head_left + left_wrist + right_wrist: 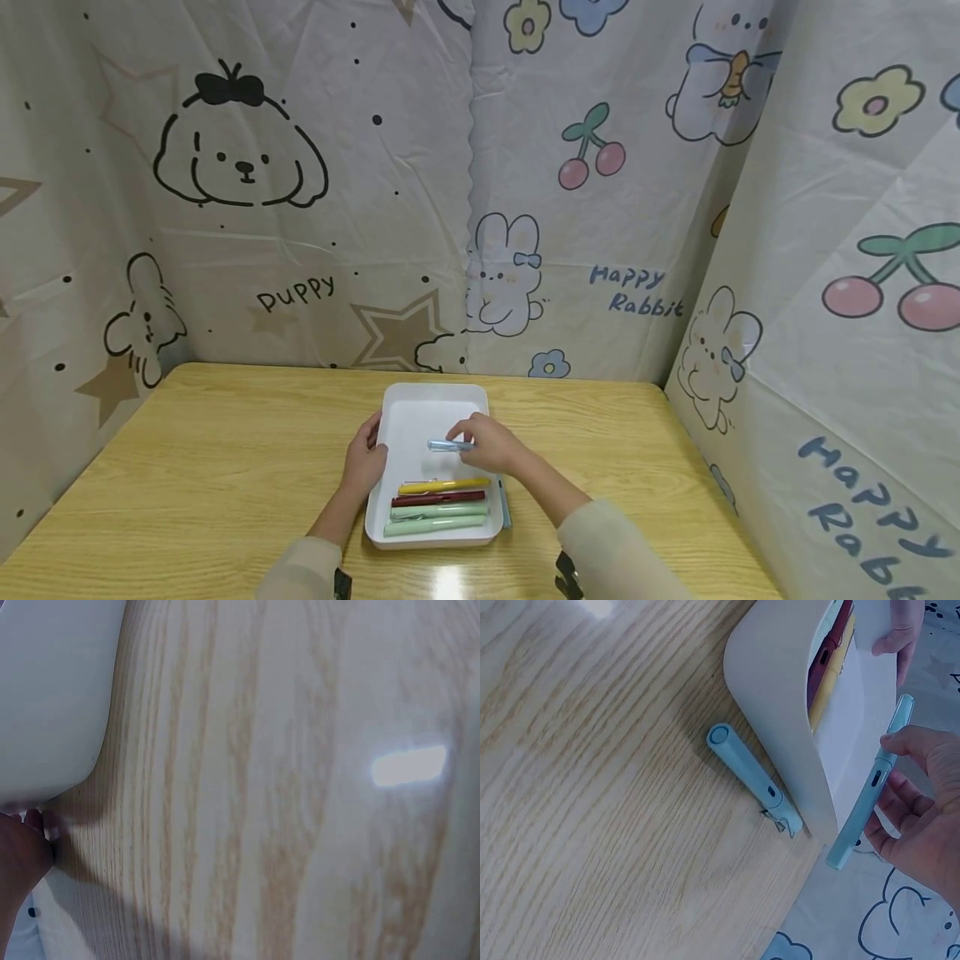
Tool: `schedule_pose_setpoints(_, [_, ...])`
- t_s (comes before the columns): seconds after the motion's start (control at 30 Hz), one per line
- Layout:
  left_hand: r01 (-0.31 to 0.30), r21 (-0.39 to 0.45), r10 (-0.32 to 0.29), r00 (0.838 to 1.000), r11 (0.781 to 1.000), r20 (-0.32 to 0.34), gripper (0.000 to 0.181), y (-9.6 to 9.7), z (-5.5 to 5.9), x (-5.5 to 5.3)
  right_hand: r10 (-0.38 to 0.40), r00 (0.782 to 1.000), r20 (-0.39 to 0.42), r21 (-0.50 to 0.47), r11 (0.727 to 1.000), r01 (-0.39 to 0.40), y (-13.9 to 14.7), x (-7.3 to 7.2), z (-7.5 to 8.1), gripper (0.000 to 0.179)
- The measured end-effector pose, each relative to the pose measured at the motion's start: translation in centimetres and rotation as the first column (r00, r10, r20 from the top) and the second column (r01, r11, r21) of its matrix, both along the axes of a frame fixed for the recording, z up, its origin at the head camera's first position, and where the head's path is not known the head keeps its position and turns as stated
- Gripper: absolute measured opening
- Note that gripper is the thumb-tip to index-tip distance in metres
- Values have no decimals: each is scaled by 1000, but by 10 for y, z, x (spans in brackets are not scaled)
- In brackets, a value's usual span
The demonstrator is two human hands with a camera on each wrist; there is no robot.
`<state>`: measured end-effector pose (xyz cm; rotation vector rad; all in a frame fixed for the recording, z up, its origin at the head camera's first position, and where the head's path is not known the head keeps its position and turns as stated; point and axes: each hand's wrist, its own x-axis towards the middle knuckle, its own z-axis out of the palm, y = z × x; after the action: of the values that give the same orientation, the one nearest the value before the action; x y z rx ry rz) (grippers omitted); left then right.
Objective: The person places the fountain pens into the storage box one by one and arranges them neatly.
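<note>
A white tray [432, 417] stands on the wooden table, and my left hand [365, 460] grips its left side, thumb over the rim. In the left wrist view only part of that left hand [22, 851] shows at the tray's corner. Over the tray my right hand [487, 443] pinches a light blue pen [871, 787] between thumb and fingers. Inside the tray's near half lie a yellow pen [442, 486], a dark red pen [438, 499] and two pale green pens [437, 524], side by side. Another light blue pen [746, 771] lies on the table against the tray's right side.
The wooden table [247, 450] carries the tray near its middle. Patterned cloth [420, 150] with cartoon animals hangs behind the table and on both sides. Light reflects off the table's front part.
</note>
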<state>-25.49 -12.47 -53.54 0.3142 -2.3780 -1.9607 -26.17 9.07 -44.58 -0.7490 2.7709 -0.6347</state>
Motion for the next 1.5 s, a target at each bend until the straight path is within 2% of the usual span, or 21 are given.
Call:
schedule_pose_setpoints(0.3, [-4, -3, 4, 1000, 1000, -2, 61, 0, 0, 1, 26, 1000, -10, 16, 1000, -25, -12, 1, 1, 26])
schedule_pose_setpoints(0.87, [-4, 0, 4, 1000, 1000, -8, 61, 0, 1, 1, 72, 997, -32, 72, 995, -69, -26, 2, -7, 28])
schedule_pose_setpoints(1.23, [8, -9, -8, 1000, 1000, 2, 61, -1, 1, 1, 62, 998, 26, 66, 996, -64, -35, 8, -14, 27])
schedule_pose_setpoints(1.5, [9, -2, -9, 1000, 1000, 9, 61, -1, 0, 1, 81, 997, -10, 78, 994, -80, -38, 10, -14, 28])
